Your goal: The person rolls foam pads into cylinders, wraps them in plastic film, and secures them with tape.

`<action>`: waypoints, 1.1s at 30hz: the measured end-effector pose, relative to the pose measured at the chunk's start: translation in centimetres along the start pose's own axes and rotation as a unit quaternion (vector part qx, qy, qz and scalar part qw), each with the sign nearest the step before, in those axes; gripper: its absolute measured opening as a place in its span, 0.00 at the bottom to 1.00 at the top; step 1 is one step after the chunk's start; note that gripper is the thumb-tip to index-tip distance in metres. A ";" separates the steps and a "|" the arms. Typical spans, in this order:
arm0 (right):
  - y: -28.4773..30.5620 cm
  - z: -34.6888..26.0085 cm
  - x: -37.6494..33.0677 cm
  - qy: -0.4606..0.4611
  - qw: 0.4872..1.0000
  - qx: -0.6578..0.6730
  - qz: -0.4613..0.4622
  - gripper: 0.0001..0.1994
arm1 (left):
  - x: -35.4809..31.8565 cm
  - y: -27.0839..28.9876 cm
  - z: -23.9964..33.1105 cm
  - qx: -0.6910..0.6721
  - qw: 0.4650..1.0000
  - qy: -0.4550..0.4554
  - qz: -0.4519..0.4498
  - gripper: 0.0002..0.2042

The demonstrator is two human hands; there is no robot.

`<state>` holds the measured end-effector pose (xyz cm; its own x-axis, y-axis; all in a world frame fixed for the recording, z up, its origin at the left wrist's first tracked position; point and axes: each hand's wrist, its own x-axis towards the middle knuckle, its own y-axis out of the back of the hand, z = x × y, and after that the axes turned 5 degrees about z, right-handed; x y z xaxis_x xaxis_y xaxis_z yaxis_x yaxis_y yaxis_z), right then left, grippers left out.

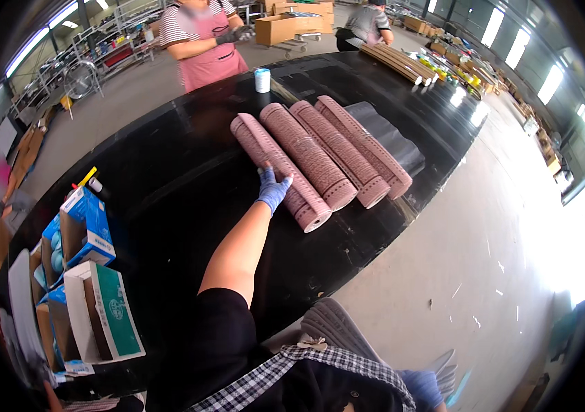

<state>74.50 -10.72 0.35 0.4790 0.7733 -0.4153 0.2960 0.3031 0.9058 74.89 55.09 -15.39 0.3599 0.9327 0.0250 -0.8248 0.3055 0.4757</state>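
The blue-gloved left hand (275,189) is spreading its thumb and fingers against the leftmost rolled pink mat (280,163), which is running from its eleven o'clock to its four o'clock. Three similar rolls (339,153) are lying toward two o'clock; the right hand (421,388) is showing at five o'clock, its grip unclear.

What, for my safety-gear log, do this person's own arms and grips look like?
The left grip wears a blue-violet glove; a short black sleeve leaves the forearm bare. The right grip, partly visible at the lower edge, wears a similar glove. Its sleeve is unclear.
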 end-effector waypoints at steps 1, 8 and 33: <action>0.1 -0.2 -0.6 0.016 1.000 0.004 -0.004 0.11 | -0.7 0.5 -0.3 -0.098 0.991 0.004 -0.086 0.48; -1.8 -0.7 0.0 -0.019 0.998 0.058 -0.031 0.10 | -5.8 0.2 -1.8 -0.022 0.990 -0.119 -0.070 0.47; 12.2 -2.1 -19.2 -0.176 0.970 0.059 0.157 0.25 | -39.3 8.1 8.9 -0.243 0.880 -0.178 -0.368 0.23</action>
<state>67.15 -20.70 19.54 0.8069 0.5734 -0.1422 0.1727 0.0013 0.9850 57.98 19.24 -4.75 0.9168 0.3550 0.1826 -0.3691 0.9281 0.0488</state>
